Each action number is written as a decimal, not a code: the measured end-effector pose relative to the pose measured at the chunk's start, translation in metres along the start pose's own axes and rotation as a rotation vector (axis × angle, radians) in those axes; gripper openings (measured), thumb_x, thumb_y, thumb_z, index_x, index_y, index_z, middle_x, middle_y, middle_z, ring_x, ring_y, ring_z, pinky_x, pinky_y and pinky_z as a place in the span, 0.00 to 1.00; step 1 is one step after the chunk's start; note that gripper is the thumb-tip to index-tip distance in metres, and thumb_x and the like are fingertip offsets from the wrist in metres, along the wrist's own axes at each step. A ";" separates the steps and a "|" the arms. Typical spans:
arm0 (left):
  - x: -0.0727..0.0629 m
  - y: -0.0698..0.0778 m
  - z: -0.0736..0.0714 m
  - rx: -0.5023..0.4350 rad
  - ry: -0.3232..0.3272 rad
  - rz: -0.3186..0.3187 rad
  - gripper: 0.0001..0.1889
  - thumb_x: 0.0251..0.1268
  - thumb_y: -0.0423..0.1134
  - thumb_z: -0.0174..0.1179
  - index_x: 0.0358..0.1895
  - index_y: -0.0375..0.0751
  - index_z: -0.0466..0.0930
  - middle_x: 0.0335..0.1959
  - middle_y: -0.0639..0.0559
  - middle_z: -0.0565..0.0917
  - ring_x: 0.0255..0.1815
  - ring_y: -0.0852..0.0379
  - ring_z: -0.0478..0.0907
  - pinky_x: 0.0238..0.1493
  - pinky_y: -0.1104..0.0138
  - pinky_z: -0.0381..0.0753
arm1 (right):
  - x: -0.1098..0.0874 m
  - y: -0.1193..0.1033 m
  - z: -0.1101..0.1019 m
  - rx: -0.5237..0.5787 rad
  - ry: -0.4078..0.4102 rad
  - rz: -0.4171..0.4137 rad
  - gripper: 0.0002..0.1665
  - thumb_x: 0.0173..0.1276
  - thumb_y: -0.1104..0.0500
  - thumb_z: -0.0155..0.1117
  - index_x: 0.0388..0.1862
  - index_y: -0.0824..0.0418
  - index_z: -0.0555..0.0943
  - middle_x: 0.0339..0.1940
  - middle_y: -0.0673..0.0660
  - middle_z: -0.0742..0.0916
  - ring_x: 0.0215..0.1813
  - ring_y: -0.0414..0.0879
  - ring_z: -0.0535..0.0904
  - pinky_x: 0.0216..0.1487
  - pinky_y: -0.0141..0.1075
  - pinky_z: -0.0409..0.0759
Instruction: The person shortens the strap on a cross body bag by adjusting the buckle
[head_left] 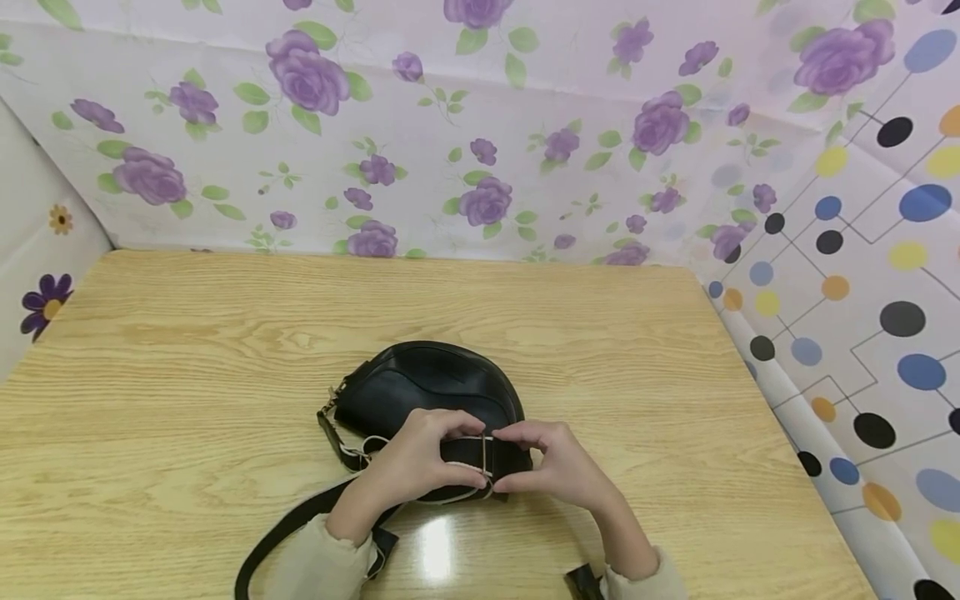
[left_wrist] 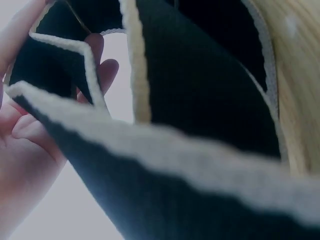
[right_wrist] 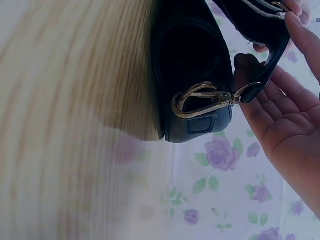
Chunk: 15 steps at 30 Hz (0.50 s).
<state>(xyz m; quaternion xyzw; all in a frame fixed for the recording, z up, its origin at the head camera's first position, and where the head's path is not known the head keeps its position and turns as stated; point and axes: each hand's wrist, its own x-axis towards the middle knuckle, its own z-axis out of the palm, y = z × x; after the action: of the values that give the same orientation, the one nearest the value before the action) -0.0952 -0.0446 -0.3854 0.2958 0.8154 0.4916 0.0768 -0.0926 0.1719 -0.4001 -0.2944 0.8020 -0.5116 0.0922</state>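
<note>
A black handbag [head_left: 435,375] lies on the table in front of both hands. Its black strap [head_left: 465,452], edged in a pale colour, is held up along the near side, with a thin metal buckle [head_left: 486,457] on it. My left hand [head_left: 416,458] pinches the strap just left of the buckle, thumb below and fingers above. On the other side, my right hand [head_left: 558,467] grips the strap close to the buckle. In the right wrist view a gold snap hook [right_wrist: 202,102] joins the strap to the bag's end. Loose strap fills much of the left wrist view.
The wood-grain table [head_left: 637,350] extends around the bag. A long strap section [head_left: 277,533] curves toward the near edge by the left sleeve. Behind stands a purple-flowered sheet [head_left: 420,142], and a dotted sheet [head_left: 870,333] borders the right side.
</note>
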 end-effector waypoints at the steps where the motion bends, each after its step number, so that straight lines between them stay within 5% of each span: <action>1: 0.000 0.000 0.000 0.002 -0.003 0.001 0.25 0.38 0.42 0.72 0.44 0.36 0.78 0.35 0.51 0.81 0.33 0.61 0.77 0.34 0.70 0.75 | 0.000 0.000 0.000 -0.006 0.001 0.001 0.27 0.45 0.59 0.74 0.45 0.69 0.79 0.39 0.56 0.84 0.36 0.49 0.78 0.43 0.41 0.75; 15: 0.002 0.000 0.004 0.058 -0.004 0.035 0.25 0.39 0.43 0.72 0.43 0.36 0.78 0.41 0.48 0.81 0.42 0.55 0.77 0.42 0.65 0.75 | 0.002 -0.002 0.004 -0.007 0.011 0.015 0.38 0.44 0.58 0.74 0.53 0.73 0.72 0.42 0.58 0.83 0.44 0.44 0.79 0.49 0.38 0.73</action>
<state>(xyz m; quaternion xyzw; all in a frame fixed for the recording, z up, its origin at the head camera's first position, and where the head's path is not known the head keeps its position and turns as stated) -0.0953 -0.0400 -0.3869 0.3131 0.8239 0.4683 0.0614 -0.0919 0.1676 -0.4001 -0.2857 0.8066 -0.5095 0.0907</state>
